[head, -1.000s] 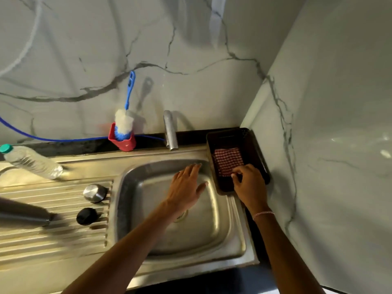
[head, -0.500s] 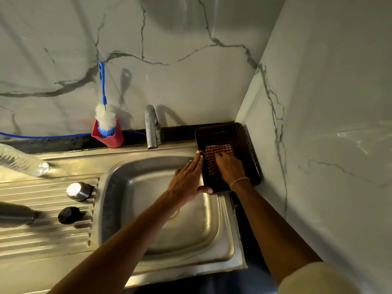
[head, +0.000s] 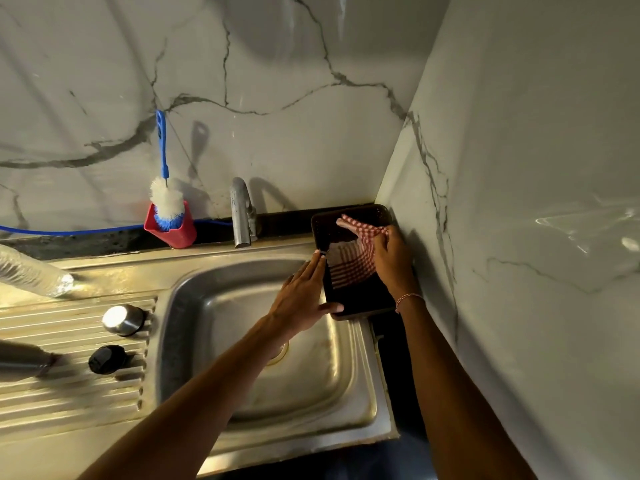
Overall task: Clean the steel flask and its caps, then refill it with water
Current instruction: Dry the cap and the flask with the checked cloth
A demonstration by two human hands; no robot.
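Note:
The steel flask (head: 22, 362) lies on its side on the drainboard at the left edge, only its neck end in view. A steel cap (head: 122, 319) and a black cap (head: 106, 358) sit beside it on the ridges. My right hand (head: 393, 259) pinches a red-and-white checked cloth (head: 351, 261) and lifts it out of a black tray (head: 360, 299) in the right corner. My left hand (head: 304, 296) rests flat against the tray's left rim, fingers spread, holding nothing.
The steel sink basin (head: 242, 403) lies below my arms, with the tap (head: 241, 213) behind it. A blue-handled bottle brush (head: 165, 199) stands in a red holder (head: 173, 230). A clear plastic bottle (head: 31, 271) lies at the left. Marble walls close the back and right.
My right hand has closed on the checked cloth and raised it, so it now hangs partly unfolded above the tray. My left hand has moved onto the tray's rim.

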